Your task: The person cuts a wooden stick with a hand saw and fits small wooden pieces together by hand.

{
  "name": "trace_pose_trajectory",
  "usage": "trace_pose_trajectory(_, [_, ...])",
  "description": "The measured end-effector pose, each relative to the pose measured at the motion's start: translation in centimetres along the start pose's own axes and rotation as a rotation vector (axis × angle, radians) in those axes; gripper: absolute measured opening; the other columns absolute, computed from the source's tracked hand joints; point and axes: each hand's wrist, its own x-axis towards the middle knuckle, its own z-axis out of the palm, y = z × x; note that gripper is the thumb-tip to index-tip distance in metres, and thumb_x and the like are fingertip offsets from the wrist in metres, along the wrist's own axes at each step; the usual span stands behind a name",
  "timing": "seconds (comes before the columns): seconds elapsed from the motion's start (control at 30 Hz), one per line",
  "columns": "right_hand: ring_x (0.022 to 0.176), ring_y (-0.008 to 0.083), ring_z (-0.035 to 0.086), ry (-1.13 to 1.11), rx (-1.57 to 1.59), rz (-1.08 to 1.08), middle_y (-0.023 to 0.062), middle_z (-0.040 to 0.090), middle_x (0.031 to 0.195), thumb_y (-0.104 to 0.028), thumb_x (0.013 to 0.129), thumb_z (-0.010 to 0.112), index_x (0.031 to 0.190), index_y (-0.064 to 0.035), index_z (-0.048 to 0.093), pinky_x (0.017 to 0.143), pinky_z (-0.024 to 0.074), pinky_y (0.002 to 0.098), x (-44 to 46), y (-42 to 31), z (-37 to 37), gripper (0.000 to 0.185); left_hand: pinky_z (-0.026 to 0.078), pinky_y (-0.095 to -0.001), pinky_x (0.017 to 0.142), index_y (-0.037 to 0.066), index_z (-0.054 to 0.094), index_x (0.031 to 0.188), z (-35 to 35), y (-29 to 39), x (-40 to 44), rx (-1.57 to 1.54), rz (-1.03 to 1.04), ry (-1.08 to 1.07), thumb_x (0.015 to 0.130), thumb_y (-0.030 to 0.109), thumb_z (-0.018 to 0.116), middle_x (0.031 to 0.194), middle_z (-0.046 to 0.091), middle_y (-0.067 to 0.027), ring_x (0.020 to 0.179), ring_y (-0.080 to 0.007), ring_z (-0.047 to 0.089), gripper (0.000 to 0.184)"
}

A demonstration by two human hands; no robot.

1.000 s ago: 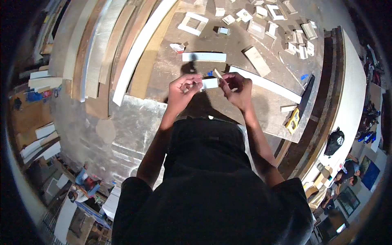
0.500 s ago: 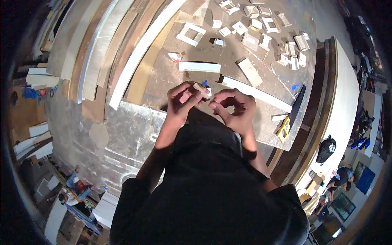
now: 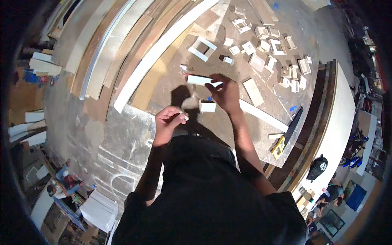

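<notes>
My left hand (image 3: pixel 168 124) is closed, pinching a small piece of wood (image 3: pixel 184 116) between thumb and fingertips. My right hand (image 3: pixel 225 94) reaches forward over the right end of a short pale wooden strip (image 3: pixel 199 80) lying on the worktable. Its thumb and fingers are curved but apart; whether they touch the strip is unclear. Between the hands, a small white-faced block (image 3: pixel 208 107) rests on the table, with a bit of blue (image 3: pixel 210 98) just behind it.
Several small wooden frames and blocks (image 3: pixel 256 62) lie scattered at the back right. A handsaw with a yellow handle (image 3: pixel 278 148) is at the right edge, near a long white strip (image 3: pixel 265 116). Long boards (image 3: pixel 139 61) line the left. Other people (image 3: pixel 67 179) are farther off.
My right hand has moved away from my left, forward over the pale strip. My left hand has drawn back to the left with its small piece. The white-faced block now shows. The view shifted slightly.
</notes>
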Motion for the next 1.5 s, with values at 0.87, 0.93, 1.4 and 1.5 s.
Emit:
trace_pose_trajectory(0.87, [0.061, 0.0389, 0.066, 0.024, -0.273, -0.006, 0.0238, 0.065, 0.069, -0.013, 0.084, 0.070, 0.085, 0.0022, 0.070, 0.060, 0.0535, 0.0444, 8.9, 3.9, 10.8, 0.015, 0.055, -0.0294, 0.077, -0.005, 0.068, 0.096, -10.3, 5.8, 10.1, 0.107, 0.318, 0.005, 0.090, -0.002, 0.062, 0.093, 0.073, -0.0112, 0.085, -0.0170, 0.068, 0.009])
trace_pose_trajectory(0.93, [0.058, 0.0383, 0.066, 0.065, -0.280, 0.050, 0.0246, 0.064, 0.066, -0.013, 0.085, 0.070, 0.087, 0.0041, 0.068, 0.057, 0.0521, 0.0438, 9.0, 5.1, 10.9, 0.017, 0.055, -0.0291, 0.077, -0.005, 0.068, 0.095, -10.0, 6.3, 10.0, 0.104, 0.284, 0.014, 0.090, -0.002, 0.062, 0.093, 0.073, -0.0111, 0.085, -0.0165, 0.068, 0.008])
trace_pose_trajectory(1.4, [0.062, 0.0280, 0.071, 0.139, -0.084, 0.061, 0.0200, 0.069, 0.070, -0.011, 0.094, 0.062, 0.103, 0.0023, 0.061, 0.057, 0.0532, 0.0377, 8.8, 7.6, 10.6, 0.016, 0.054, -0.0285, 0.078, -0.005, 0.068, 0.095, -9.4, 4.4, 9.4, -0.118, 0.193, 0.057, 0.090, 0.000, 0.063, 0.093, 0.072, -0.0100, 0.083, -0.0140, 0.067, 0.009])
trace_pose_trajectory(1.5, [0.062, 0.0281, 0.070, 0.165, -0.036, 0.048, 0.0202, 0.068, 0.070, -0.010, 0.093, 0.063, 0.102, 0.0023, 0.062, 0.057, 0.0535, 0.0373, 8.5, 8.0, 9.6, 0.015, 0.054, -0.0284, 0.078, -0.005, 0.068, 0.096, -9.3, 4.1, 9.3, -0.115, 0.204, 0.052, 0.090, 0.001, 0.063, 0.094, 0.072, -0.0099, 0.083, -0.0141, 0.067, 0.010])
